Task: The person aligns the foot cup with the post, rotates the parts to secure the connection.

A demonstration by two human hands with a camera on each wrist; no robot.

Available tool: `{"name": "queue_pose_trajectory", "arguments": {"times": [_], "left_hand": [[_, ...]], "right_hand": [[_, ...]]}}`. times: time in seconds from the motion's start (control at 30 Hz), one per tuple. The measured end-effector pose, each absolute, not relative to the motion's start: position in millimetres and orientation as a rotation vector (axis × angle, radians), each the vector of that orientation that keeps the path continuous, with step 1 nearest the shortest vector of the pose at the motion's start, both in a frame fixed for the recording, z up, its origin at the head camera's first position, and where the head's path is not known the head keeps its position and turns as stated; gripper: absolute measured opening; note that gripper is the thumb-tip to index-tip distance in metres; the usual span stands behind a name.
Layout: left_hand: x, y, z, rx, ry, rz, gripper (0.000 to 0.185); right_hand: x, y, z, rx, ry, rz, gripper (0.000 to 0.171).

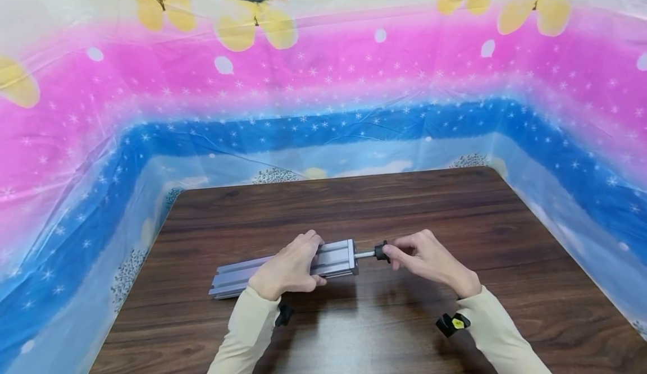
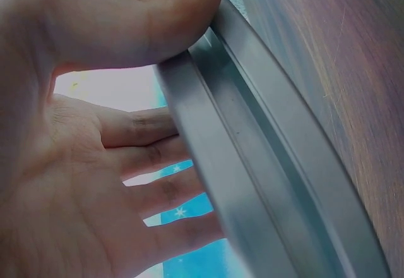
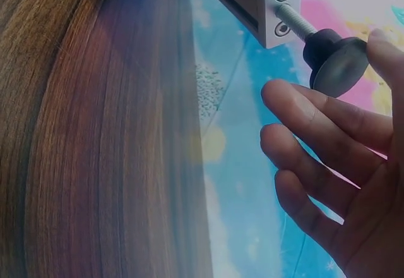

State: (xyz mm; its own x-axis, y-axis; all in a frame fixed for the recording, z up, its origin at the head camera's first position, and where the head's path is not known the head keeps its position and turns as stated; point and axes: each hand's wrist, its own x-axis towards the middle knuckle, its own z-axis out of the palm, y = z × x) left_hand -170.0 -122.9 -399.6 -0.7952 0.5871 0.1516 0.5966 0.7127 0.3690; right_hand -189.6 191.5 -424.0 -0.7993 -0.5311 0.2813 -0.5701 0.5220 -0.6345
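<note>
On table (image 1: 455, 217), rail (image 1: 333, 259) lies crosswise.

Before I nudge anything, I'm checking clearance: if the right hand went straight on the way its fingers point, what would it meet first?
Probably the black knob on the threaded rod; the right hand already pinches it.

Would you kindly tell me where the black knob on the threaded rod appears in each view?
Head: black knob at centre, pinched by the right hand.
Left wrist: not in view.
Right wrist: upper right.
Shared landmark: the aluminium profile, in all three views.
</note>
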Motion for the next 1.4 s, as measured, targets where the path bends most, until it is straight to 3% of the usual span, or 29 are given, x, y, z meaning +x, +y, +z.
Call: {"name": "queue_pose_trajectory", "arguments": {"times": [0.13, 0.27, 0.4, 0.5, 1.4], "left_hand": [[-169.1, -123.8, -399.9, -0.984, -2.894, -0.636, 0.051], [-168.8, -124.5, -399.7, -0.977, -2.899, -0.645, 0.051], [-168.4, -125.3, -398.4, -0.967, -2.905, -0.676, 0.051], [-168.5, -126.0, -397.9, -0.964, -2.900, -0.674, 0.050], [-170.3, -124.1, -399.0, -0.995, -2.884, -0.631, 0.049]], "right_hand": [[-189.3, 190.7, -423.6, 0.956, -2.734, 1.134, 0.032], [-187.0, 193.0, -420.1, 0.962, -2.707, 1.077, 0.017], [-185.8, 194.5, -417.0, 1.051, -2.588, 1.033, 0.053], [-185.7, 193.5, -415.9, 1.124, -2.524, 1.013, 0.061], [-188.2, 189.9, -417.1, 0.955, -2.707, 1.145, 0.016]]}}
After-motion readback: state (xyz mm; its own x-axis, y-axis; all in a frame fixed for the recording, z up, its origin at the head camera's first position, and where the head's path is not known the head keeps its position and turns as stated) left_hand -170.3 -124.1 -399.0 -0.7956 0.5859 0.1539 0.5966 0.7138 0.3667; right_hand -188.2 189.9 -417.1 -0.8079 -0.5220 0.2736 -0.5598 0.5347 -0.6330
